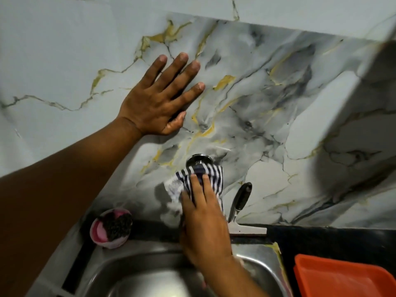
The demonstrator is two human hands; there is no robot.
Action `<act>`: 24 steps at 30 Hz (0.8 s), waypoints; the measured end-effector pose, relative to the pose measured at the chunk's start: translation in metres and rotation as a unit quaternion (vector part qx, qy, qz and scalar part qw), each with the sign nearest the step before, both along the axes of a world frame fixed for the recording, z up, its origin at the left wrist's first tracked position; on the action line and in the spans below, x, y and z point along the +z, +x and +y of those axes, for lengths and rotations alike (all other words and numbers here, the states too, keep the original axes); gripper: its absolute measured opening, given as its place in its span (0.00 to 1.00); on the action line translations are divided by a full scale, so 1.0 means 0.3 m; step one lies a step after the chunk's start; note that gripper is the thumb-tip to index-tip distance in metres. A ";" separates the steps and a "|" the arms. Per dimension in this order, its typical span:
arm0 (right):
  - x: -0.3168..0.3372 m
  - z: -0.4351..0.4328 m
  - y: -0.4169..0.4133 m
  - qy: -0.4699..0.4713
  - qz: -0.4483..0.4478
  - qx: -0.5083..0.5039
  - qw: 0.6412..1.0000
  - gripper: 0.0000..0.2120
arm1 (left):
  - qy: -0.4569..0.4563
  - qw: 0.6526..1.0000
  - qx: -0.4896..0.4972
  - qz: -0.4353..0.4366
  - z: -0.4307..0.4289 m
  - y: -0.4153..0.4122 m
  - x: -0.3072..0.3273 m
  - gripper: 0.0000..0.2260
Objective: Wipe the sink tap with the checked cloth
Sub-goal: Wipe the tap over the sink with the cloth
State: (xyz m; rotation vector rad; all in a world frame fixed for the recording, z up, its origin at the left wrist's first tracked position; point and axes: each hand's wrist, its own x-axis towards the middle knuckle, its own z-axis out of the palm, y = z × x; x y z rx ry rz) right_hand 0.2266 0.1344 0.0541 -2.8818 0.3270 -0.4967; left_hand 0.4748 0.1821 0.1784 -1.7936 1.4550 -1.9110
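Observation:
The chrome sink tap (198, 159) sticks out of the marble-patterned wall above the steel sink (137, 273); only its round base shows. My right hand (204, 221) presses the blue-and-white checked cloth (211, 175) over the tap, the fingers curled around cloth and tap body. The spout is hidden under the cloth and hand. My left hand (160, 97) lies flat on the wall tiles above and to the left of the tap, fingers spread, holding nothing.
A pink bowl (102, 234) with a dark scrubber (117, 226) sits at the sink's back left corner. A squeegee (240, 202) with a black handle leans on the wall right of the tap. An orange tray (342, 279) lies on the dark counter at right.

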 end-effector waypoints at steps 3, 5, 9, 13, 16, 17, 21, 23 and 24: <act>0.100 -0.041 0.138 -0.013 0.047 -0.006 0.999 0.27 | -0.002 1.000 -0.001 0.000 0.006 0.009 0.006 0.32; 0.075 -0.034 0.108 0.004 0.028 -0.005 1.000 0.28 | -0.003 1.000 0.002 0.001 0.007 0.007 0.002 0.32; -0.057 0.038 -0.111 0.175 -0.082 0.070 0.979 0.49 | 0.003 1.000 -0.008 0.002 0.001 0.004 -0.006 0.31; -0.005 -0.088 0.013 0.596 -0.145 -0.075 0.786 0.17 | -0.007 1.000 -0.003 -0.012 0.007 0.008 0.003 0.31; 0.000 -0.176 0.064 0.829 -0.014 -0.083 0.552 0.16 | -0.010 1.000 0.002 -0.012 0.008 0.002 0.003 0.31; -0.023 -0.182 0.044 0.855 -0.002 -0.079 0.512 0.18 | -0.009 1.000 0.000 -0.008 0.008 0.004 0.004 0.31; -0.101 -0.150 -0.029 0.870 0.059 -0.072 0.485 0.19 | -0.004 1.000 0.002 0.005 0.006 -0.003 -0.003 0.31; -0.076 -0.147 0.016 0.854 0.093 -0.080 0.505 0.19 | -0.005 1.000 0.004 0.004 0.008 0.003 0.001 0.31; -0.054 -0.151 0.037 0.843 0.087 -0.109 0.520 0.20 | -0.008 1.000 0.004 0.004 0.010 0.001 0.003 0.31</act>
